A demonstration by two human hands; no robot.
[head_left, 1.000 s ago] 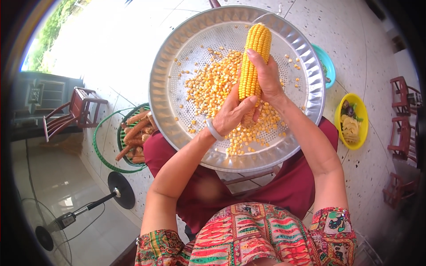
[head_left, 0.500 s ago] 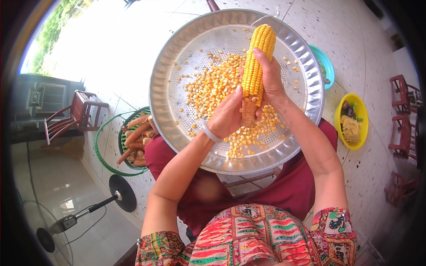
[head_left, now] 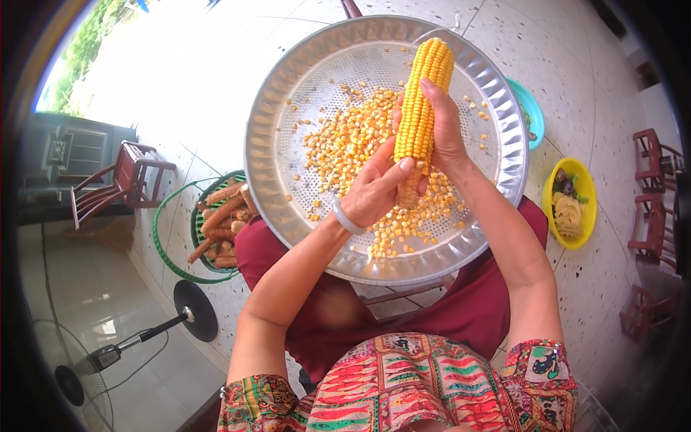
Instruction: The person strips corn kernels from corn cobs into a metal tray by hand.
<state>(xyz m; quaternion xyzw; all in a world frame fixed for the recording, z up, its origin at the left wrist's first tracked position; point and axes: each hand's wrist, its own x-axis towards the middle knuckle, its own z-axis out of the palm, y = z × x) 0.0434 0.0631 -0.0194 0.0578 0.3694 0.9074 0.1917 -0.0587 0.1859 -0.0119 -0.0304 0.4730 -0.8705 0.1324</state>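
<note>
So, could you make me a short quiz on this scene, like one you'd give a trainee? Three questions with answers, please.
1. Which hand holds the ear of corn nearer its far, kernel-covered end?
2. True or false: the green basket of bare cobs stands on the person's left.
3. Choose one. Most of the loose kernels lie in: (a) the yellow bowl, (b) the round metal tray, (c) the green basket.

Key:
1. The right hand; the left hand is at the stripped end.
2. True.
3. b.
</note>
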